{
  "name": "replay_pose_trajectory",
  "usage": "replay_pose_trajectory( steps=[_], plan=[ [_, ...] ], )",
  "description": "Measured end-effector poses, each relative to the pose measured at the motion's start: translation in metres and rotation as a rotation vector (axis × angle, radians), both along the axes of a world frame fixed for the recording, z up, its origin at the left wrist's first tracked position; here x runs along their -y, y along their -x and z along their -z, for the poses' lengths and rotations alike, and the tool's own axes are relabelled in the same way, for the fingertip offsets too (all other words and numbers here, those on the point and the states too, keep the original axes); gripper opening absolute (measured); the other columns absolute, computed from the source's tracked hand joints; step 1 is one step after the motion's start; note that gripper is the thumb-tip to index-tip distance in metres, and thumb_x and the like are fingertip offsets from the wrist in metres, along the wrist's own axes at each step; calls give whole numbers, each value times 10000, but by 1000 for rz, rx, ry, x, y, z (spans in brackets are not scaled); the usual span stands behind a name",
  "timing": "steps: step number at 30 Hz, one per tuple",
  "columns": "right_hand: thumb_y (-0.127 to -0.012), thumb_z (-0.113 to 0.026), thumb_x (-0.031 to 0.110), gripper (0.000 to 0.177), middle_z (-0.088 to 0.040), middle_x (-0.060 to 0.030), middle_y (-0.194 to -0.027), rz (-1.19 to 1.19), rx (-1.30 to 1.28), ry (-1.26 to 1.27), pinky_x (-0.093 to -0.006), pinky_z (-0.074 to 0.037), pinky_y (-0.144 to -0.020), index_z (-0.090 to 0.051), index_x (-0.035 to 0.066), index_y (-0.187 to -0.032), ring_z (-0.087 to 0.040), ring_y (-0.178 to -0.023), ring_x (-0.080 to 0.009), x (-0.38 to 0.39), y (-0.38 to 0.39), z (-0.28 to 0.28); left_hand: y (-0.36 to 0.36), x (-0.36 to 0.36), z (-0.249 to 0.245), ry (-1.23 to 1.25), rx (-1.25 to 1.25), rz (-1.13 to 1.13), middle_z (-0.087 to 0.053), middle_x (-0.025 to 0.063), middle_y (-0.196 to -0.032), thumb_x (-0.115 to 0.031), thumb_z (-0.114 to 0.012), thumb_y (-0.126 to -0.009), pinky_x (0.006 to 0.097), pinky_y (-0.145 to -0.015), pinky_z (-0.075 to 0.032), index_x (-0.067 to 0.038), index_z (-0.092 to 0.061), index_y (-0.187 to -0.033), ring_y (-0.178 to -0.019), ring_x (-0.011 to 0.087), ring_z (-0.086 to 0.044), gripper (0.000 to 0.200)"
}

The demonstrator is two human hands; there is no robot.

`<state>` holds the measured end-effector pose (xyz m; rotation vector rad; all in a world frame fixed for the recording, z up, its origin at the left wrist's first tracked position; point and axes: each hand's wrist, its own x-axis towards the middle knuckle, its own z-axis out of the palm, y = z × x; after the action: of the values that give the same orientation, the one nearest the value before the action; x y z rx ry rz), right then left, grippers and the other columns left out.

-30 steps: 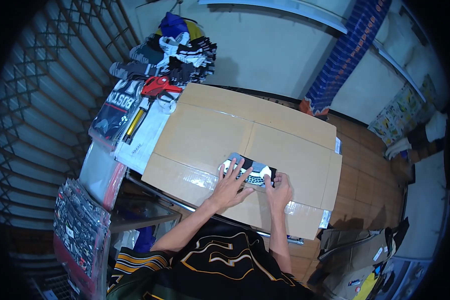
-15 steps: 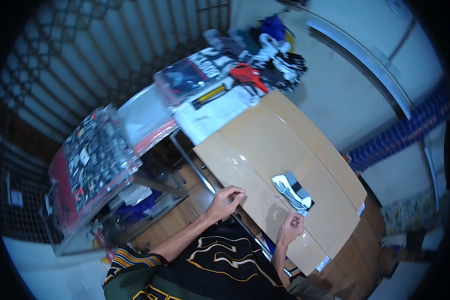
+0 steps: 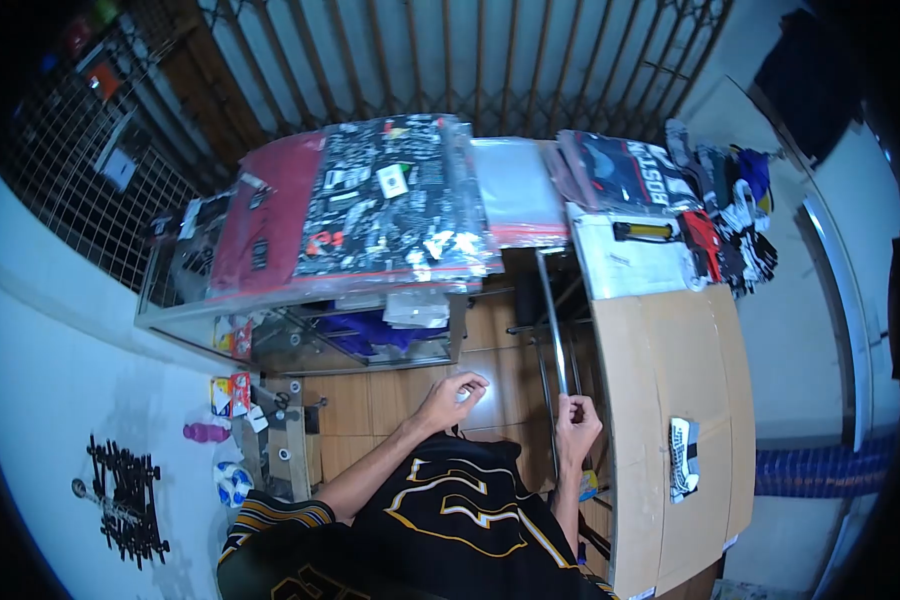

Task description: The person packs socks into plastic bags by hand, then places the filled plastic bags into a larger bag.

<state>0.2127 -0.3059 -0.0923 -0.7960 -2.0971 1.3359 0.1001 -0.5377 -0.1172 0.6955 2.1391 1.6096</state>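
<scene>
1. Both hands are well apart at a workstation. The left hand [image 3: 452, 402] hovers over the floor, thumb and fingers parted, apparently with nothing in it.
2. The right hand [image 3: 578, 425] curls its fingers beside the cardboard [image 3: 630, 400]; how tightly they meet, or whether they hold anything, cannot be told.
3. A grey, white and black sock bundle [image 3: 684, 460] lies flat on the cardboard, to the right of both hands and touched by neither.
4. The moment reads as a pause between handlings; any grasp of the bundle would call for a reach rightward.
5. Beyond the cardboard's far edge lie a white sheet [image 3: 610, 265], a red tool [image 3: 705, 245] and a pile of socks [image 3: 750, 250].
6. Farther left, plastic-wrapped garments [image 3: 400, 205] and clear bags [image 3: 515, 185] line the counter, before a folding metal gate [image 3: 450, 60].
7. A blue-and-white ball [image 3: 232, 484] sits at near left, by a pale wall [image 3: 50, 380].
</scene>
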Motion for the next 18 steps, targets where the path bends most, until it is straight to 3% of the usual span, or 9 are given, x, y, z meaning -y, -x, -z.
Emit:
replay_pose_trajectory(
  steps=[3, 7, 8, 10, 11, 13, 18],
  plan=[
    [-935, -734, 91, 150, -599, 28, -655, -139, 40, 48, -212, -409, -539, -689, -32, -862, -483, -611, -16, 44, 15, 8, 10, 46, 21, 38, 39, -204, -746, 59, -990, -114, -663, -974, 290, -792, -540, -9, -703, -1122, -888, 119, -680, 186],
    [-928, -728, 122, 147, -702, -94, -716, -291, 135, 34, -280, -502, -598, -712, -24, -942, -623, -632, -109, 90, 20, 20, 36, 94, 67, -116, 175, -402, -709, 22, -933, -69, -689, -960, 230, -744, -519, -27, -694, -1089, -832, 72, -649, 136],
    [-928, -728, 122, 147, -702, -94, -716, -297, 135, 32, -280, -502, -598, -712, -24, -942, -623, -632, -109, 98, 19, 24, 47, 105, 77, -118, 174, -408, -709, 22, -933, -69, -689, -960, 230, -744, -519, -27, -694, -1089, -832, 72, -649, 136],
    [-929, -727, 104, 129, -695, -41, -747, -349, 175, 59, -258, -501, -621, -713, -22, -947, -609, -667, -71, 112, 17, 31, 71, 126, 102, -271, 385, -650, -695, 8, -940, -106, -725, -952, 241, -743, -541, -57, -680, -1105, -845, 82, -655, 167],
    [-933, -723, 117, 148, -714, -75, -772, -354, 220, 67, -279, -523, -652, -712, -28, -964, -641, -692, -101, 119, 16, 28, 82, 134, 109, -273, 384, -655, -695, 8, -940, -106, -725, -952, 241, -743, -541, -57, -680, -1105, -845, 82, -655, 167],
    [-933, -722, 120, 155, -721, -88, -781, -372, 229, 44, -287, -531, -666, -711, -30, -973, -651, -701, -112, 124, 13, 32, 108, 149, 119, -487, 660, -925, -685, 19, -934, -155, -798, -903, 244, -702, -561, -48, -660, -1090, -812, 101, -656, 256],
    [-921, -720, 143, 188, -735, -153, -796, -381, 278, -18, -333, -551, -680, -727, -24, -1006, -697, -695, -191, 126, -2, 38, 159, 168, 160, -529, 681, -1146, -680, 67, -994, -202, -890, -816, 288, -753, -611, -23, -622, -1090, -856, 159, -675, 422]
  ],
)
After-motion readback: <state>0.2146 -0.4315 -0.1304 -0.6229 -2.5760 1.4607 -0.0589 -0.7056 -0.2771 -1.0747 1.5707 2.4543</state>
